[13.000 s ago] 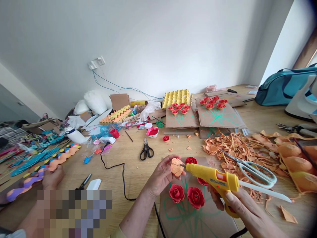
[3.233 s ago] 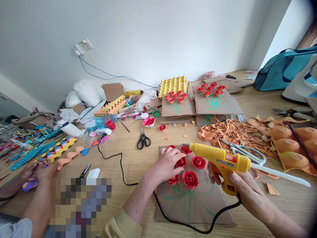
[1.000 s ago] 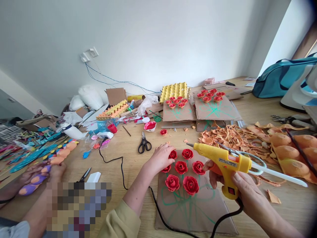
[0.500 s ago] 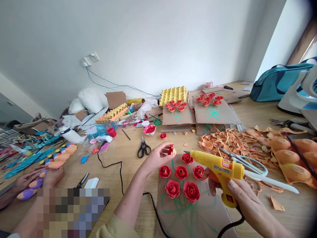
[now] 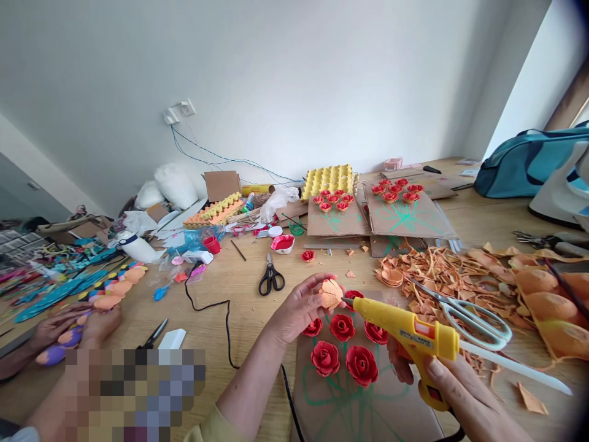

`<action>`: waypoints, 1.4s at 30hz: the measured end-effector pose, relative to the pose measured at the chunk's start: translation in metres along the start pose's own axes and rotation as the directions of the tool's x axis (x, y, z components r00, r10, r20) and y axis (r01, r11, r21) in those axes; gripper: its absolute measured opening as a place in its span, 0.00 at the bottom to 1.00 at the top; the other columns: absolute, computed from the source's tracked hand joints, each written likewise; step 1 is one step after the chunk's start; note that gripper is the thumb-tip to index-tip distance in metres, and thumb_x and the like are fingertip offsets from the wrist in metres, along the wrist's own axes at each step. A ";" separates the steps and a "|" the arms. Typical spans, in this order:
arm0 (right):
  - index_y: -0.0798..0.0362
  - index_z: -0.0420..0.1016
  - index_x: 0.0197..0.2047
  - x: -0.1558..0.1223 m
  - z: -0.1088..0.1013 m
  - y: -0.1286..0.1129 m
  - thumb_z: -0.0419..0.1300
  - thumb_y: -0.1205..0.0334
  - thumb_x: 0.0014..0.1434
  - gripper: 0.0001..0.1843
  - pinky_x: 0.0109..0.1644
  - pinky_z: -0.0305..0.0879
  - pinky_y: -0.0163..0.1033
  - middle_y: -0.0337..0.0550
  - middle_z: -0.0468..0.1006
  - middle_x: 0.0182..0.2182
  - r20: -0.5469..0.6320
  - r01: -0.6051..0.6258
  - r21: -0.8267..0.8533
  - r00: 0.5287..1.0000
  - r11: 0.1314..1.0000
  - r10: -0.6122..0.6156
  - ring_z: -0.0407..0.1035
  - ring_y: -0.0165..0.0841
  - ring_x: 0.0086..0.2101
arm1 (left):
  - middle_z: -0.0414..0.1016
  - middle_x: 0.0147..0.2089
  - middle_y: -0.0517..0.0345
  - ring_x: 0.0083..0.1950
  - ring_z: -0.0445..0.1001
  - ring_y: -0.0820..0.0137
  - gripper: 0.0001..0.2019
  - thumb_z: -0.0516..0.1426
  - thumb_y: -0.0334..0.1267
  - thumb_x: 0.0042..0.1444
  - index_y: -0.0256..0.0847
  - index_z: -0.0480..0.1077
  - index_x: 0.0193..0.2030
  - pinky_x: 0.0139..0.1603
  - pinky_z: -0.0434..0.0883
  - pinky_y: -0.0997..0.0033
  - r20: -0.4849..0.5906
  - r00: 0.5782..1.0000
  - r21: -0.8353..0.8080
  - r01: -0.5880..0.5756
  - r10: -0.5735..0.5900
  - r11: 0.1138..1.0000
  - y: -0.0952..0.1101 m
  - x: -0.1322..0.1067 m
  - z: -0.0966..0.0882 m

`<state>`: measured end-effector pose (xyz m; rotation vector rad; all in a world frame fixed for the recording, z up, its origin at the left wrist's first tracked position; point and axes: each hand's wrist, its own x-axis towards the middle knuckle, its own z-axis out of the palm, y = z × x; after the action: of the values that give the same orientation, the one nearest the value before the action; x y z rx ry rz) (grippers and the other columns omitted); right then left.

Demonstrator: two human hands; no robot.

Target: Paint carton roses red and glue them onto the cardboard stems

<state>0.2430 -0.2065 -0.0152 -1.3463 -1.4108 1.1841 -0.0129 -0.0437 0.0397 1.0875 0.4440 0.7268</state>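
My left hand [image 5: 301,307] pinches a small paper rose [image 5: 330,293], turned so its orange underside faces me. My right hand [image 5: 453,393] grips a yellow hot glue gun [image 5: 409,334] with a white glue stick sticking out behind; its nozzle tip touches the rose's underside. Below them lies a cardboard sheet [image 5: 396,411] with green painted stems and several red paper roses [image 5: 343,341] stuck on it in a cluster.
Black scissors [image 5: 271,279] and a loose red rose [image 5: 308,255] lie beyond. White-handled scissors [image 5: 469,310] rest on a heap of orange egg-carton scraps [image 5: 442,270]. Finished rose boards [image 5: 405,212] and a yellow egg tray [image 5: 327,179] stand at the back. Another person's hands [image 5: 83,322] work at left.
My left hand has lifted a rose off the board and turned its underside up. The glue gun's nozzle has moved left onto it.
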 end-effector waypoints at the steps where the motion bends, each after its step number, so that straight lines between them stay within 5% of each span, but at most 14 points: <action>1: 0.49 0.77 0.46 -0.001 0.000 0.002 0.48 0.36 0.68 0.28 0.41 0.75 0.43 0.51 0.79 0.41 0.000 -0.001 0.003 1.000 1.000 0.001 0.72 0.42 0.41 | 0.81 0.50 0.47 0.44 0.79 0.65 0.28 0.71 0.46 0.49 0.42 0.75 0.56 0.41 0.68 0.71 0.002 1.000 0.002 -0.001 0.001 1.000 0.000 0.000 0.001; 22: 0.49 0.77 0.45 0.002 0.002 -0.003 0.51 0.37 0.67 0.26 0.45 0.77 0.45 0.52 0.81 0.42 -0.031 0.034 -0.003 0.999 0.999 -0.034 0.74 0.42 0.41 | 0.81 0.50 0.50 0.43 0.80 0.68 0.26 0.71 0.44 0.51 0.45 0.76 0.56 0.43 0.68 0.72 0.051 0.999 -0.013 -0.013 0.013 1.000 -0.003 -0.001 0.002; 27: 0.49 0.77 0.46 0.002 0.001 0.000 0.47 0.37 0.69 0.27 0.42 0.76 0.44 0.52 0.82 0.40 0.062 0.011 0.017 0.998 1.000 -0.012 0.74 0.42 0.38 | 0.80 0.51 0.50 0.45 0.80 0.67 0.26 0.71 0.44 0.51 0.44 0.76 0.56 0.44 0.69 0.72 0.049 0.999 -0.004 -0.008 0.008 1.000 -0.003 -0.002 0.001; 32: 0.50 0.78 0.48 0.001 0.000 0.002 0.49 0.38 0.69 0.27 0.48 0.76 0.46 0.54 0.80 0.47 -0.006 0.009 -0.051 1.000 0.999 -0.009 0.73 0.43 0.43 | 0.81 0.50 0.49 0.42 0.79 0.69 0.26 0.72 0.44 0.50 0.44 0.77 0.56 0.42 0.69 0.73 0.032 0.999 -0.020 -0.010 0.010 1.000 -0.002 -0.001 0.002; 42: 0.51 0.80 0.48 0.002 0.001 -0.003 0.49 0.37 0.68 0.29 0.46 0.77 0.44 0.54 0.80 0.45 -0.009 0.022 -0.070 1.000 0.997 -0.022 0.74 0.41 0.42 | 0.81 0.48 0.50 0.42 0.80 0.69 0.25 0.72 0.43 0.52 0.43 0.77 0.56 0.42 0.70 0.74 0.049 0.998 -0.044 -0.038 0.040 0.998 -0.006 0.000 0.001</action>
<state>0.2414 -0.2041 -0.0129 -1.3790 -1.4682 1.1220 -0.0109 -0.0458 0.0349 1.0744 0.3642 0.7384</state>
